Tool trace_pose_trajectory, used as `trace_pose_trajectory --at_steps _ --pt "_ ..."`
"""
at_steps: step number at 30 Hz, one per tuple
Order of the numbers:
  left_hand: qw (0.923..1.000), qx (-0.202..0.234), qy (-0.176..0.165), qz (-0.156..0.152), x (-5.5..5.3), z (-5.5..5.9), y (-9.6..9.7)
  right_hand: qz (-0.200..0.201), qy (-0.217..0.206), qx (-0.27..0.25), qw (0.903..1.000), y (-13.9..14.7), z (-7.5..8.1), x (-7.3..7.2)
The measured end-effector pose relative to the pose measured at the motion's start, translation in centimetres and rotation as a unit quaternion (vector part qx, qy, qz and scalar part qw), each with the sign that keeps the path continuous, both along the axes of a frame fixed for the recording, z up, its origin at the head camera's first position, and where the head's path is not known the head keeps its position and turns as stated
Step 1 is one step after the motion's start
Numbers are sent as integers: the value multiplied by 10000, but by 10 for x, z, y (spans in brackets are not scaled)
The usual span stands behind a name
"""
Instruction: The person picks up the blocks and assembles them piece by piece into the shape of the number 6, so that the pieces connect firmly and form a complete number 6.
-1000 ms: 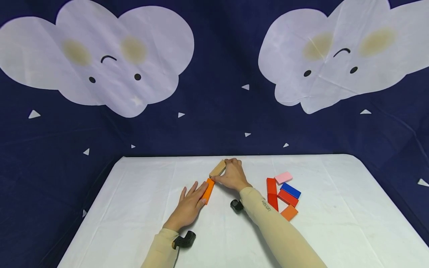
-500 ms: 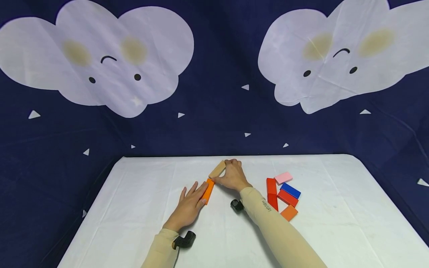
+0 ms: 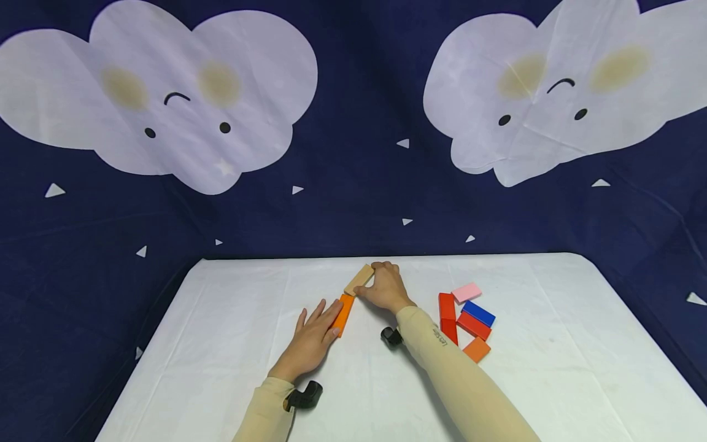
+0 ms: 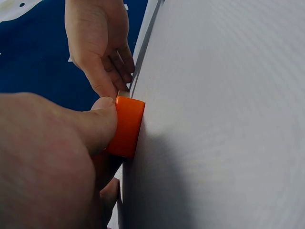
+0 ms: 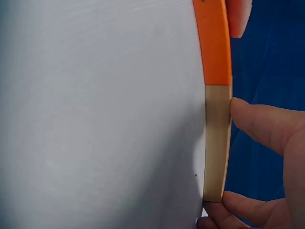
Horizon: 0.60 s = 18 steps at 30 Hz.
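My left hand (image 3: pixel 310 341) lies over an orange block (image 3: pixel 345 312) with fingers straight and spread. Its index fingertip is on the block, and its thumb touches the near end, as the left wrist view shows. End to end with the orange block, at an angle, is a plain wooden block (image 3: pixel 359 280). My right hand (image 3: pixel 386 288) holds this wooden block from the right, thumb toward its near end and index finger at its far end. In the right wrist view the orange block (image 5: pixel 214 43) and wooden block (image 5: pixel 218 143) meet at their ends.
To the right lie two red blocks (image 3: pixel 448 319) in line, a pink block (image 3: pixel 466 293), a blue block (image 3: pixel 478 314), another red block (image 3: pixel 474 326) and a darker orange block (image 3: pixel 477 350). The white tabletop (image 3: pixel 221 344) ends at a dark blue cloud-patterned curtain (image 3: pixel 364 184).
My right thumb has shifted slightly away from the joint between the two blocks, onto the wooden block. The left hand and the other blocks stay where they were.
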<state>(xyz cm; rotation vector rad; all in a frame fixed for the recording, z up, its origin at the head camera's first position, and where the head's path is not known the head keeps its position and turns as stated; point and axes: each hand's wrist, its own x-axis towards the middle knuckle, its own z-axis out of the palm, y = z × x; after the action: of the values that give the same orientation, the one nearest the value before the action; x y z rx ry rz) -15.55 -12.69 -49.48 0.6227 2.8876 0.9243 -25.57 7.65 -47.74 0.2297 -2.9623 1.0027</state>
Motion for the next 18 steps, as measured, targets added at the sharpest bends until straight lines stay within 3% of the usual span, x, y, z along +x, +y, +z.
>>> trace_pose_trajectory --at_steps 18 --pt "10000 25 -24 12 1 0 -1 -103 32 -43 9999 1 -2 0"
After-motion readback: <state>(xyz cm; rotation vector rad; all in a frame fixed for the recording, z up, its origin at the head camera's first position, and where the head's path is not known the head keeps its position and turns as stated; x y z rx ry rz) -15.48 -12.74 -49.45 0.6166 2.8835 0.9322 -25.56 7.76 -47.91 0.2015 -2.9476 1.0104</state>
